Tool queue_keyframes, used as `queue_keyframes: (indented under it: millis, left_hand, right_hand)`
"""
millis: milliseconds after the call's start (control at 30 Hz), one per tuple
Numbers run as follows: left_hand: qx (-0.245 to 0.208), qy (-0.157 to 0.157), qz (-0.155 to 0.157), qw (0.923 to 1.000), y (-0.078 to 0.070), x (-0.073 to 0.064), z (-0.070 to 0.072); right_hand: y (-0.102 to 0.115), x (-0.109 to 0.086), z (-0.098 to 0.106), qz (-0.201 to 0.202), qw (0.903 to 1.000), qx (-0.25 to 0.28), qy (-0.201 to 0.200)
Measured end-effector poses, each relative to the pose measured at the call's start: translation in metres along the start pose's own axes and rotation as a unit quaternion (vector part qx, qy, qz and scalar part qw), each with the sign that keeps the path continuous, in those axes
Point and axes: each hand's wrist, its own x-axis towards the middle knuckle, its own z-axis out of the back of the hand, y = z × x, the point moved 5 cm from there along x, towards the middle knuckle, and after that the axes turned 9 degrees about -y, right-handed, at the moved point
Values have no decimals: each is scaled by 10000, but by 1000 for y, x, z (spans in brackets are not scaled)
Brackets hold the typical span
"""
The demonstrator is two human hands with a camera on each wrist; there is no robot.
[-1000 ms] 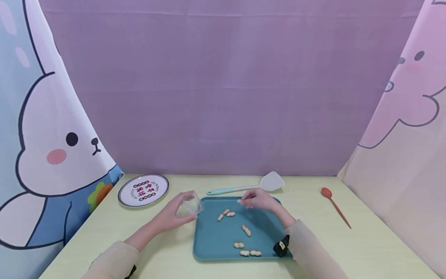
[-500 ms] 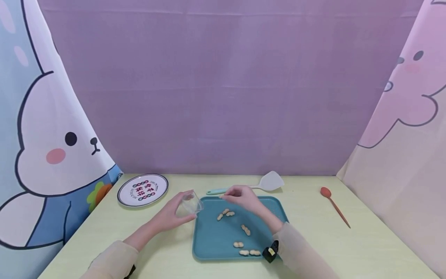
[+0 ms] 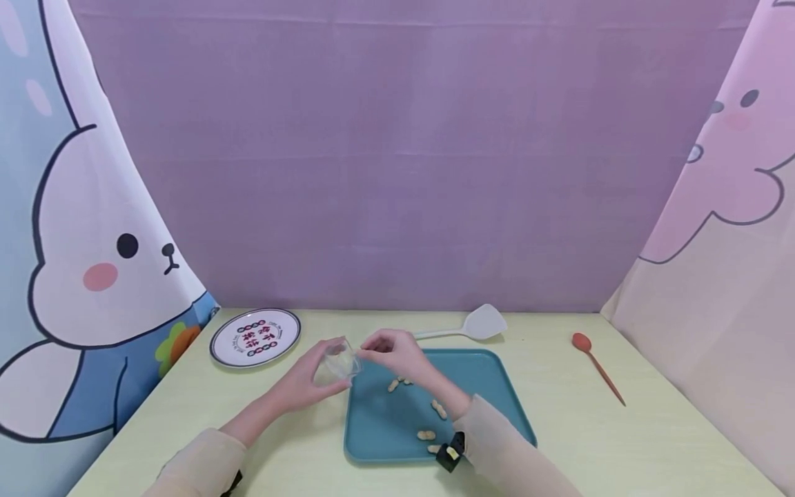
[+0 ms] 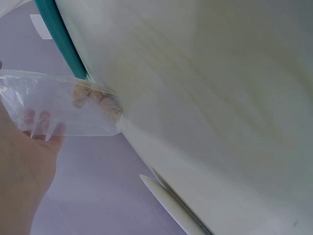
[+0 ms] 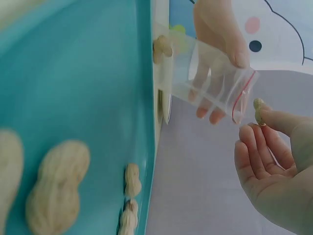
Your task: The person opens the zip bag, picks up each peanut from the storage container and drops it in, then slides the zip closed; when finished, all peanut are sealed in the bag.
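My left hand grips a clear zip bag over the table, just left of the teal tray. The bag's mouth, with its red zip line, faces right and is spread by the fingers. Several peanuts lie at the bottom of the bag in the left wrist view. Between thumb and fingertips, my right hand pinches a peanut right at the bag's mouth. Loose peanuts are scattered on the tray, some partly hidden by the right arm.
A white plate with red lettering stands at the back left. Behind the tray lies a white spatula, its handle partly covered by the right hand. A red spoon rests on the table's right side.
The right hand has travelled left with its peanut, from above the tray's far right part to the bag's mouth. The left hand and bag have stayed nearly still.
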Motion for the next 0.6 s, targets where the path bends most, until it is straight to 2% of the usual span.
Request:
queue_keyframes:
  millis: [233,600]
  left_hand:
    - [6,14,37,10000,1,0,0]
    - [-56,9,114,9999,-1,1,1]
  right_hand:
    - [4,1,-10,124,9998,9,149]
    - [-3,0,-10,-21,9998,-72,184]
